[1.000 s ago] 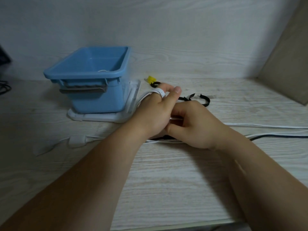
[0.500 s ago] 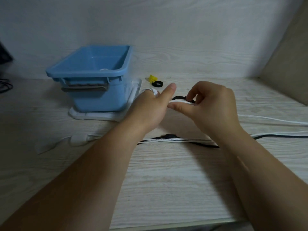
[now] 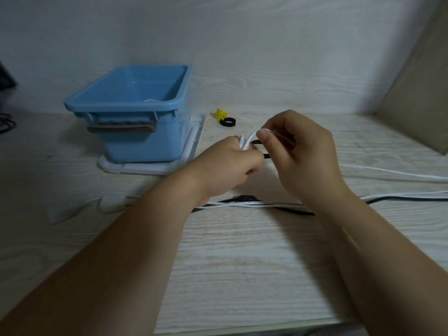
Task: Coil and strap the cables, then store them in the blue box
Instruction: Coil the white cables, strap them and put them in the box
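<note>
Slippage is looming: the left hand [image 3: 228,166] is gripping a small white cable [image 3: 252,136] coil mid-desk [image 3: 242,263], right of the box [image 3: 145,141], the right hand [image 3: 303,156] is pinching the next loop, and the tail, trailing toward the right edge near the black cable [image 3: 400,198], could snag.

No writing can be read here.
The blue box [image 3: 135,139], left of the left hand [image 3: 228,163], shows plain walls. The white cable [image 3: 242,203] lying just nearer than both hands carries faint specks, too small to read. The small yellow object [image 3: 220,114] beyond the right hand [image 3: 303,156] is too blurred to tell.
</note>
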